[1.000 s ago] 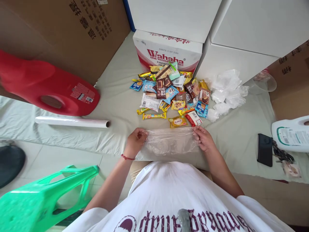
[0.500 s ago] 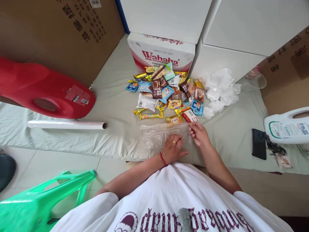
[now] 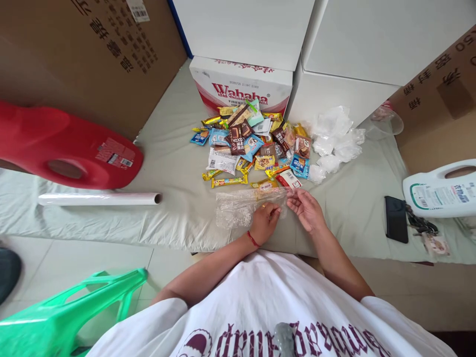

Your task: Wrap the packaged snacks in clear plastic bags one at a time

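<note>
A crumpled sheet of clear plastic film lies flat near the front edge of the cloth-covered table. My right hand pinches its right upper edge between thumb and fingers. Over the film's lower right part, my left hand has its fingers curled in and seems to grip the plastic, though the fingertips are partly hidden. Just beyond the film is a heap of small wrapped snacks. A yellow snack packet and a red-and-white packet lie closest to my hands.
Crumpled clear plastic bags lie right of the snacks. A white carton stands behind them. At left are a film roll and a red jug; at right, a phone and white bottle. A green stool stands below left.
My left hand has gone from lying spread on the film to curled fingers. My right hand still pinches the film's edge, slightly farther left in view. The camera view has shifted a little.
</note>
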